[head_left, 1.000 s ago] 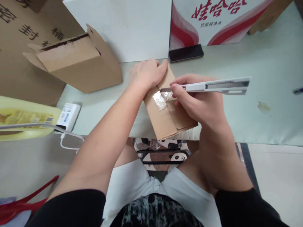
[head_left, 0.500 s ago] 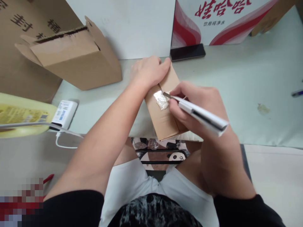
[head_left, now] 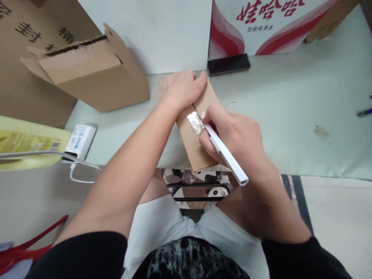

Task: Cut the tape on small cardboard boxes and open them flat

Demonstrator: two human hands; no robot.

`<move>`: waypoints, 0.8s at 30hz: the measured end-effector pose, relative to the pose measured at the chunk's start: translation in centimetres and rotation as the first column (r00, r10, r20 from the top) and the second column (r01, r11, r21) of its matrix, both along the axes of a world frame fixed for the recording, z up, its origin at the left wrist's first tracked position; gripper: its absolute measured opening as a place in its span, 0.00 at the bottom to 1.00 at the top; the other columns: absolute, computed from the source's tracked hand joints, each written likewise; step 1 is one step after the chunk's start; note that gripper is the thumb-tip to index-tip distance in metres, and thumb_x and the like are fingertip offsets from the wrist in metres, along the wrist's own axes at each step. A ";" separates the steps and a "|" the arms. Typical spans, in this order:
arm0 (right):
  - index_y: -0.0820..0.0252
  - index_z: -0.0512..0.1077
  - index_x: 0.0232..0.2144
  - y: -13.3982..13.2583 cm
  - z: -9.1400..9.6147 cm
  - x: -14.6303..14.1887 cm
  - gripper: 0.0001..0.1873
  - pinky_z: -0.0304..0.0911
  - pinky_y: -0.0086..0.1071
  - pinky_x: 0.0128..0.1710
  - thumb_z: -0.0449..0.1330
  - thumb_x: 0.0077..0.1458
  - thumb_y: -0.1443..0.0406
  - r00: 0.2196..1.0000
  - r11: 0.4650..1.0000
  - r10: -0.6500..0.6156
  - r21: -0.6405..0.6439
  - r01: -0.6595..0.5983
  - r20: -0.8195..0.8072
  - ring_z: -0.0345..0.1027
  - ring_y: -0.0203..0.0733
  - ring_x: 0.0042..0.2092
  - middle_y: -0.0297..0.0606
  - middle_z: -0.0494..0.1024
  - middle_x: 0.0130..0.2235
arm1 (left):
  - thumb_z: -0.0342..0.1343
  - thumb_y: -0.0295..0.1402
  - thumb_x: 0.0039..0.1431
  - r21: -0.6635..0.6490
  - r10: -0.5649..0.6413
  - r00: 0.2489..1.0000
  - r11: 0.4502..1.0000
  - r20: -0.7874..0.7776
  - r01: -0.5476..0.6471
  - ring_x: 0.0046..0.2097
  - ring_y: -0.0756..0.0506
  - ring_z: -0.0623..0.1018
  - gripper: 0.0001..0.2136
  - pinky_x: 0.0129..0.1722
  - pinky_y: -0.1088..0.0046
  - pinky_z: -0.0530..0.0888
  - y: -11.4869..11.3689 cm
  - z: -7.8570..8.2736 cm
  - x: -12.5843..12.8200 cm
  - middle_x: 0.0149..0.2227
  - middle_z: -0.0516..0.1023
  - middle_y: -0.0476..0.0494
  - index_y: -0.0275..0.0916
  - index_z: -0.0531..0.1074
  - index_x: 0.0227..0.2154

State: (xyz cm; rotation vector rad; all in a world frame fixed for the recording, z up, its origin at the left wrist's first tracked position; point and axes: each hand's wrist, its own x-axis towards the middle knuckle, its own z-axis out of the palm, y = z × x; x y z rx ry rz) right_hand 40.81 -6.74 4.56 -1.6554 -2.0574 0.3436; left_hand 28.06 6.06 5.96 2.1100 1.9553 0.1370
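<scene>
A small brown cardboard box (head_left: 195, 150) lies slanted at the table's front edge, with a strip of shiny clear tape (head_left: 194, 121) across its top seam. My left hand (head_left: 183, 87) is wrapped over the box's far end, gripping it. In my right hand (head_left: 235, 133) is a white utility knife (head_left: 228, 157), its handle slanting down to the right. The knife's front end is over the tape near the seam; fingers hide the blade, so I cannot tell how deep it sits.
An opened carton (head_left: 101, 85) stands at the left, before a large printed box (head_left: 17, 77). A black phone (head_left: 229, 64) lies by a red-and-white water carton (head_left: 261, 31). A white power bank (head_left: 80, 141) with a cable and a yellow bottle (head_left: 31, 141) are at left; a pen (head_left: 364, 112) is far right.
My right hand has turned the knife, so its handle points more steeply toward me. The blade, visible before, is now hidden by fingers. My left hand keeps its hold on the box.
</scene>
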 end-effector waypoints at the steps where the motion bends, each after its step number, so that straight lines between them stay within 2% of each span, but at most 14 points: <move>1: 0.55 0.70 0.38 0.0 0.1 0.0 0.10 0.40 0.34 0.29 0.56 0.58 0.57 1.000 1.000 0.003 0.002 -0.003 0.024 0.61 0.39 0.27 0.36 0.77 0.32 | 0.40 0.50 0.69 -0.007 0.001 1.000 1.000 -0.003 -0.001 0.53 0.31 0.79 0.24 0.55 0.53 0.72 0.0 0.0 0.0 0.45 0.83 0.40 0.46 0.80 0.38; 6: 0.56 0.71 0.41 0.0 0.3 -0.3 0.11 0.42 0.32 0.30 0.54 0.60 0.58 0.996 0.999 -0.021 -0.027 0.023 0.085 0.60 0.38 0.28 0.36 0.78 0.32 | 0.39 0.50 0.69 -0.012 0.004 1.000 1.000 -0.018 -0.004 0.52 0.33 0.79 0.24 0.54 0.55 0.71 -0.1 0.1 0.1 0.47 0.83 0.40 0.45 0.80 0.38; 13: 0.55 0.71 0.39 -0.1 -0.1 -0.1 0.10 0.41 0.32 0.29 0.55 0.57 0.59 0.998 1.000 -0.006 0.023 0.005 0.059 0.57 0.37 0.26 0.34 0.77 0.31 | 0.38 0.48 0.69 -0.001 -0.011 1.000 1.000 -0.023 0.011 0.52 0.32 0.79 0.24 0.51 0.53 0.71 -0.2 0.2 0.1 0.46 0.83 0.38 0.45 0.78 0.35; 20: 0.56 0.71 0.39 0.0 0.2 -0.2 0.09 0.46 0.32 0.30 0.55 0.57 0.60 0.999 0.999 -0.044 0.010 0.044 0.000 0.62 0.38 0.29 0.36 0.80 0.35 | 0.40 0.49 0.68 -0.001 0.012 1.000 1.000 -0.007 -0.012 0.52 0.32 0.79 0.23 0.51 0.53 0.71 0.0 0.0 0.1 0.44 0.83 0.39 0.46 0.77 0.32; 24: 0.56 0.71 0.40 0.0 0.2 -0.4 0.09 0.45 0.32 0.31 0.56 0.59 0.61 0.999 0.999 -0.052 0.014 0.052 0.015 0.63 0.38 0.29 0.36 0.80 0.36 | 0.43 0.51 0.67 -0.004 0.028 1.000 1.000 0.011 -0.028 0.53 0.31 0.78 0.21 0.52 0.54 0.71 0.0 0.0 0.1 0.42 0.83 0.40 0.48 0.78 0.33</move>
